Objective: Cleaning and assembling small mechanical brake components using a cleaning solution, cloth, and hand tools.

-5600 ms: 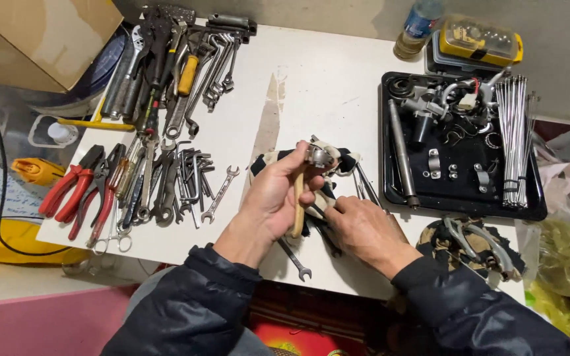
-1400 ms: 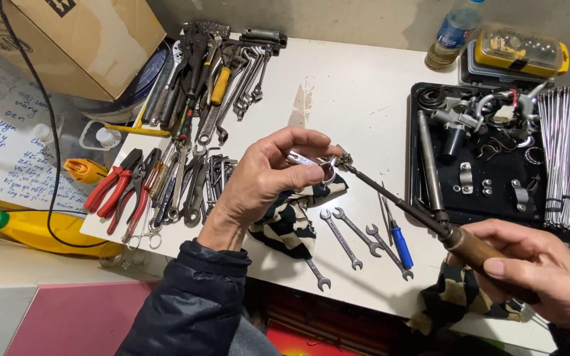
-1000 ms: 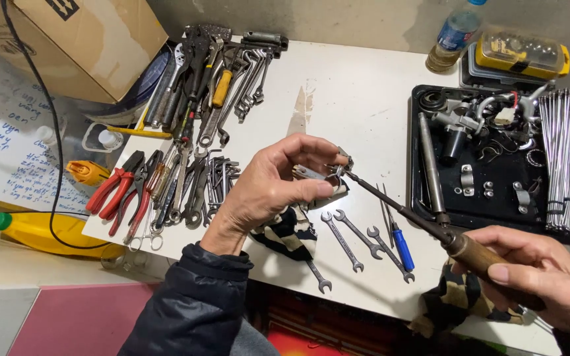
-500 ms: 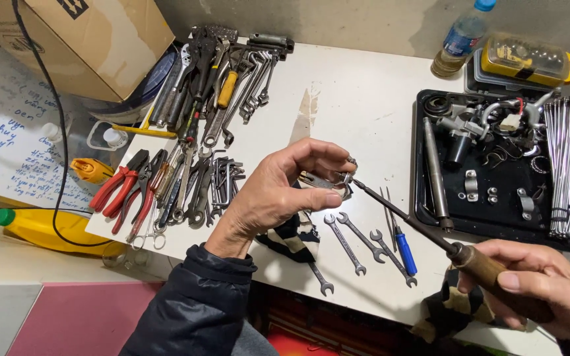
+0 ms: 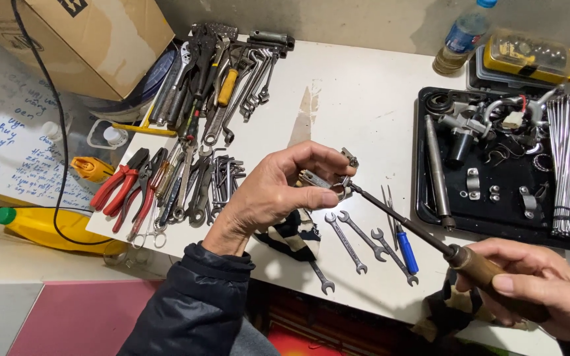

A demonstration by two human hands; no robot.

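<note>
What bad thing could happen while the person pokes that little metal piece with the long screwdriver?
The screwdriver tip sits right beside the fingers of the left hand pinching the small metal part, so a slip might jab them. The part is held in the air above the table; if it pops loose, it could fall among the spanners or off the edge.

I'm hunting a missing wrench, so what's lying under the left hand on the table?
Under the left hand lies a black-and-white checked cloth, with a small wrench poking out below it. Anything beneath the cloth is hidden.
</note>
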